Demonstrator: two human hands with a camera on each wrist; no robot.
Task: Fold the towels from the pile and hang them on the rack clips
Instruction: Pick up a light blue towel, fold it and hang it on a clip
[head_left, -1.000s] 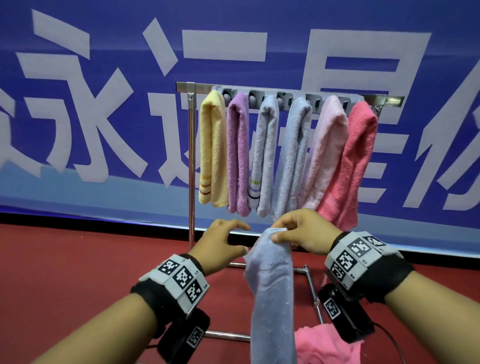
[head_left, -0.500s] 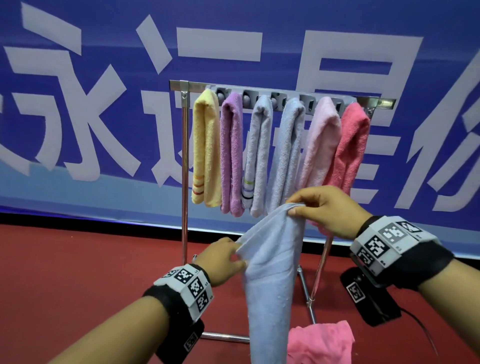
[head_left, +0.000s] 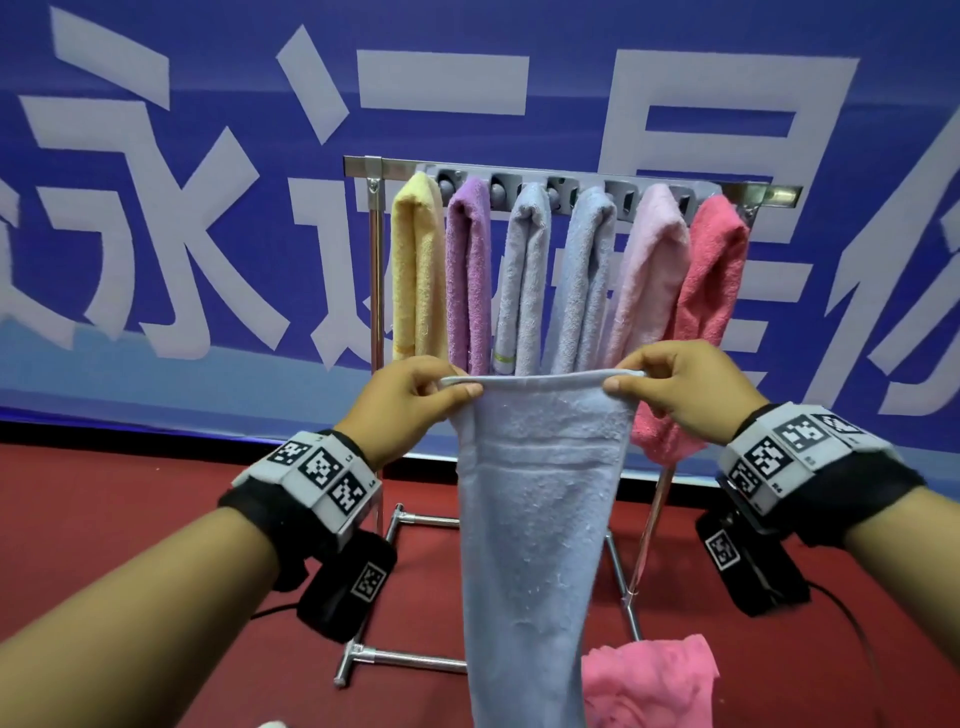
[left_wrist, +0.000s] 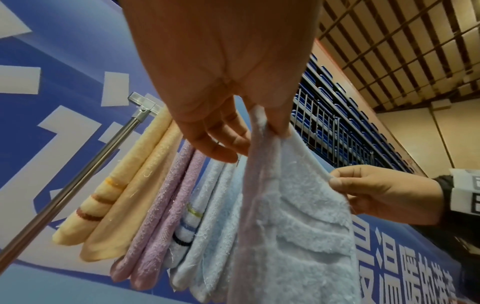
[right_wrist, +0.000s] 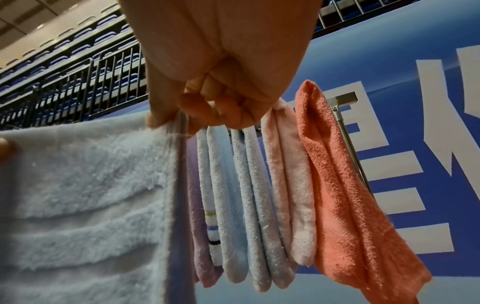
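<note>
1. done so far, judging by the rack: six folded terry towels hang from the grey clip strip of the steel rack (head_left: 375, 270), left to right: yellow towel (head_left: 415, 270), purple towel (head_left: 467, 275), pale grey striped towel (head_left: 522, 280), pale blue hung towel (head_left: 582, 275), light pink towel (head_left: 649, 275), coral towel (head_left: 711, 270).
2. in hand: a light blue terry towel (head_left: 535, 509), stretched flat by its top edge in front of the rack's lower half, its length hanging towards the red floor (head_left: 130, 519).
3. the left hand (head_left: 410, 400) pinches the top left corner between thumb and fingers; the right hand (head_left: 680, 389) pinches the top right corner likewise. both grips are clamped on the cloth.
4. left to do: fold this towel and clip it, then the crumpled pink towel (head_left: 649, 686) lying on the floor by the rack's foot. whether a free clip remains i cannot tell.
5. change: half a second ago the left hand held the towel's side lower down, with the cloth slanting from the right hand; now both hands are level and the top edge is pulled straight.
</note>
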